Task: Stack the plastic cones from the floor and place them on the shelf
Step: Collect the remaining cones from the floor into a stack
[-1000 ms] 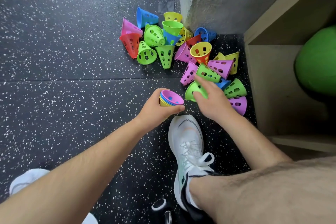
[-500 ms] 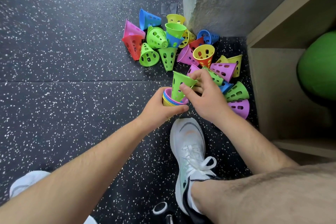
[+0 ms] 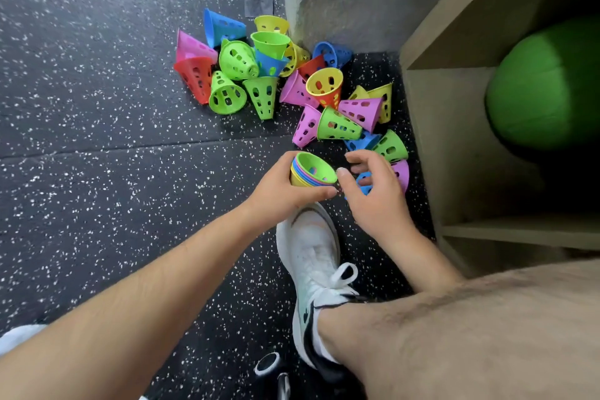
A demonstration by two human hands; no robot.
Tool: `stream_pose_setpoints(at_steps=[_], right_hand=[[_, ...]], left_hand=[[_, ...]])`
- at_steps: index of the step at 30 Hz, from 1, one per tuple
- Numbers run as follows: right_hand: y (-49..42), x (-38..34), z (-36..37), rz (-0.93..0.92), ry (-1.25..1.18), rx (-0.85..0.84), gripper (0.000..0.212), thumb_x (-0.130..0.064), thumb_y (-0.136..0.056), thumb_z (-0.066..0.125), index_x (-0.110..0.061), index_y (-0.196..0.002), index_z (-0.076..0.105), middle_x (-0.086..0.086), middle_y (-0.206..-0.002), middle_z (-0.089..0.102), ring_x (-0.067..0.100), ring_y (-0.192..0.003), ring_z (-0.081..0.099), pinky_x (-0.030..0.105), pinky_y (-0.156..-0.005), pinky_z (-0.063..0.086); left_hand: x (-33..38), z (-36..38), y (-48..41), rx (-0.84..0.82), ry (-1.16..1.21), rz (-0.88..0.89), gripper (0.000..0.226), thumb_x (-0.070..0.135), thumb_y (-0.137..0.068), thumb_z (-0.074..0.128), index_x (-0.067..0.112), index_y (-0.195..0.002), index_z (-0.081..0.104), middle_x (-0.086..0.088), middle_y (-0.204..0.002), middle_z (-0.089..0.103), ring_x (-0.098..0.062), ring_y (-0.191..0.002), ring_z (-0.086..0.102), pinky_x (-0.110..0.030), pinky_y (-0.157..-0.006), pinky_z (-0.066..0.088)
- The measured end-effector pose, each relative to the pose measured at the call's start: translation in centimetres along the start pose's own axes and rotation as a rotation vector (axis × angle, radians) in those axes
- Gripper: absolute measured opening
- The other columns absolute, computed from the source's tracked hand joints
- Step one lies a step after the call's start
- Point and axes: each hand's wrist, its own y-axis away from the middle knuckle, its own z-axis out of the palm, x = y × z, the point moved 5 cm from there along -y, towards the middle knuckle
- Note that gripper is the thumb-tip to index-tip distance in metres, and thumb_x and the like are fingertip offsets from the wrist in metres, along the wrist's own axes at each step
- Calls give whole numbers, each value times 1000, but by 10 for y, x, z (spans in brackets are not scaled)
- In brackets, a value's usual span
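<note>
A: Where is the stack (image 3: 297, 178) at this moment?
B: In the person's left hand (image 3: 279, 195), whose fingers wrap round its sides. A green cone (image 3: 319, 166) sits topmost, mouth up, nested in pink, blue and yellow ones. It is held low over the floor (image 3: 97, 107), near the loose cones (image 3: 263, 75), probably so each pick travels a short way.
A: And the right hand (image 3: 376, 201)?
B: Its fingers are apart and loosely bent, gripping nothing, with the thumb just beside the stack's rim. It hovers over a blue cone (image 3: 363, 186) on the floor, likely the next pick.
A: Why mouth up?
B: So the next cone can drop in tip first, it seems.
A: Much left?
B: Most of it, judging by the heap tumbled near the wall corner. The shelf (image 3: 431, 127) stands to the right and holds a green ball (image 3: 545, 84). No cone shows on it.
</note>
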Motion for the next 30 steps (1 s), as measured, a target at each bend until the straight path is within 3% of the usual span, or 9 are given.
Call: stream_pose_setpoints(at_steps=[3, 6, 11, 14, 18, 23, 27, 30], right_hand=[[5, 26, -25, 29, 144, 198, 31, -35, -87, 68, -19, -113, 63, -10, -109, 53, 21, -103, 57, 45, -95, 50], [10, 46, -44, 72, 387, 338, 44, -36, -78, 78, -14, -114, 63, 9, -123, 54, 32, -116, 50, 41, -105, 38], [5, 72, -46, 191, 332, 209, 64, -38, -76, 82, -20, -131, 55, 8, -134, 51, 23, -124, 47, 32, -103, 38], [-1, 84, -38, 232, 280, 69, 44, -32, -83, 78, -24, -124, 64, 1, -131, 49, 11, -113, 54, 21, -96, 38], [-5, 87, -30, 227, 308, 9, 22, -28, -90, 72, -20, -110, 71, 3, -123, 50, 20, -106, 58, 24, -93, 41], [-6, 73, -28, 112, 370, -9, 20, -27, -92, 68, -16, -109, 69, 2, -120, 52, 22, -104, 59, 28, -88, 43], [3, 53, -34, -9, 305, 78, 17, -24, -91, 71, -14, -105, 70, 0, -111, 53, 16, -97, 57, 22, -82, 39], [1, 36, -40, -60, 214, 139, 16, -21, -89, 74, -14, -103, 71, -3, -103, 53, 13, -93, 57, 31, -81, 49]], left_hand=[[2, 20, -4, -50, -22, -7, 62, 20, -70, 96, 20, -121, 60, 10, -95, 72, 6, -78, 66, -12, -74, 49], [4, 37, -7, -96, -12, -1, 62, 17, -71, 95, 19, -122, 59, 9, -95, 71, 4, -78, 66, -13, -73, 50], [8, 49, -9, -115, -38, 2, 62, 20, -71, 95, 22, -121, 58, 9, -97, 72, 3, -80, 67, -13, -74, 51], [6, 50, -11, -111, -45, -8, 62, 21, -71, 95, 24, -121, 58, 8, -99, 72, 2, -81, 67, -14, -76, 53], [5, 51, -11, -111, -42, -9, 64, 22, -71, 96, 22, -122, 57, 7, -100, 72, 0, -82, 67, -15, -78, 55], [6, 49, -9, -103, -24, -20, 62, 15, -72, 94, 18, -122, 57, 5, -98, 71, 4, -77, 66, -13, -71, 52], [9, 41, -6, -73, 24, -17, 59, 3, -76, 89, 7, -125, 56, 2, -95, 68, 9, -67, 64, -9, -62, 49], [11, 29, -6, -41, 17, 9, 59, 13, -74, 93, 17, -122, 59, 6, -98, 72, 8, -75, 66, -9, -66, 49]])
